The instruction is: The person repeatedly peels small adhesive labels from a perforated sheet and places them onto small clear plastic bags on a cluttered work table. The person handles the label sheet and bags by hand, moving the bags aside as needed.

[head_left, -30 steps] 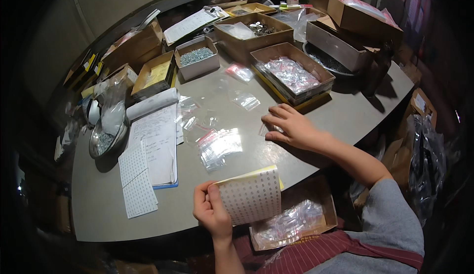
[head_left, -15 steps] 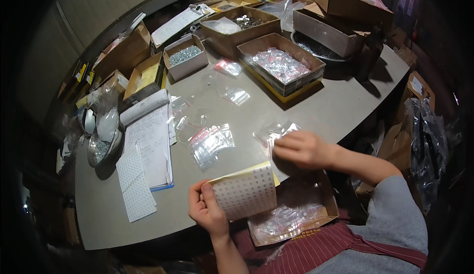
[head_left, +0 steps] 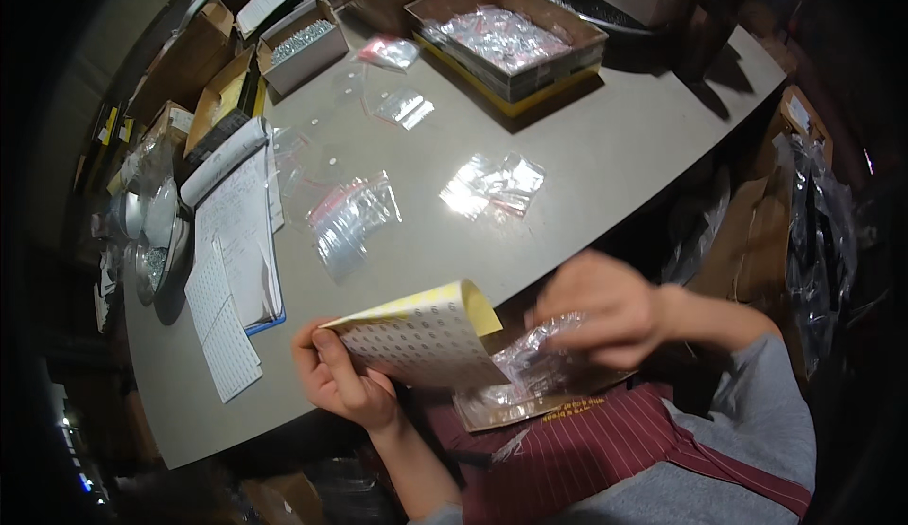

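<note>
My left hand (head_left: 345, 378) is closed on the left end of a sheet of small round white labels (head_left: 411, 341), whose yellow backing curls over at the top. Over a shallow cardboard box (head_left: 520, 415) at my lap, my right hand (head_left: 605, 309) is smeared by motion, its fingers bent. Clear plastic bags (head_left: 530, 366) fill that box and touch or lie just under the right fingers; whether one is held I cannot make out. Beyond the hands, a small pile of clear zip bags (head_left: 497, 184) rests on the table, with another overlapping group (head_left: 355, 218) to its left.
A box of filled bags (head_left: 556, 86) stands at the far side, near a carton of small metal parts (head_left: 301, 44). An open notepad (head_left: 236, 241) with label sheets (head_left: 222, 322) lies left. Beside it is a metal bowl (head_left: 177, 258). Plastic-covered cartons (head_left: 757, 241) stand right of the table edge.
My right hand has left the near bag pile on the table and come back to the box at my lap. The view has tilted down; the left hand still holds the label sheet.
</note>
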A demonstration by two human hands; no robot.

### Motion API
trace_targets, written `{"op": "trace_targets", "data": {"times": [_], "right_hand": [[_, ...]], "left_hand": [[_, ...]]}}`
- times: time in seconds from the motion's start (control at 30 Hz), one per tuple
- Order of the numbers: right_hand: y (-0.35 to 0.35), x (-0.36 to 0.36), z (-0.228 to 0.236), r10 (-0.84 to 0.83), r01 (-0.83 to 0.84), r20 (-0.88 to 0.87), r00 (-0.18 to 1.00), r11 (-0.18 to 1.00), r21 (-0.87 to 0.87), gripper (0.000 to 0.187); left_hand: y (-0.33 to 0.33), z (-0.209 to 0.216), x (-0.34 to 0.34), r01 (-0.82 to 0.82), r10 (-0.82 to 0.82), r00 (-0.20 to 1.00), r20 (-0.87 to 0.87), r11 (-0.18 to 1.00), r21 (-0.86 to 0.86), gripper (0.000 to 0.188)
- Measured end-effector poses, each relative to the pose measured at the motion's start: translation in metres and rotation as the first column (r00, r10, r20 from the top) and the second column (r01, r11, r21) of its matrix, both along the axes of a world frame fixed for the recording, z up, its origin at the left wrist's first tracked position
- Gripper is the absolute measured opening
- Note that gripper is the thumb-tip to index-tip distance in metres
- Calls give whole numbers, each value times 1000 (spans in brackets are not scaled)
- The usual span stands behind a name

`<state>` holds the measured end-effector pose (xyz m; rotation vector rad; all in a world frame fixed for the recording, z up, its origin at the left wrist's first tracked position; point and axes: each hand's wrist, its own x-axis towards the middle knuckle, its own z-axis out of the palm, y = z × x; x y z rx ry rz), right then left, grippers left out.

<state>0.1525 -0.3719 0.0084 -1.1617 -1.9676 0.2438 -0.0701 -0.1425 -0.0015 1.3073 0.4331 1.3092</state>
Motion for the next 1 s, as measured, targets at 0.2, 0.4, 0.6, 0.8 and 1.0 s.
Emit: {"op": "trace_targets", "data": {"times": [0.2,0.4,0.6,0.8,1.0], "right_hand": [[88,52,-7,-648,636,320,691,755,157,44],[80,35,1,-6,26,141,990,990,-138,34],[-1,14,5,101,-171,-337,936,968,-183,29],[-59,11,-10,-771,816,286,569,486,-313,20],[-67,-3,-56,-749,788,337,570,383,-481,31]], "left_hand": [[2,3,9,34,-34,999,36,999,-8,20],[3,3,4,-37,37,999,-11,999,-35,22],[1,6,4,-11,12,1000,13,998,-62,20],[3,-1,2,-15,16,1000,25,999,-38,20],[2,1,5,61,-61,998,-16,998,-20,20]]}}
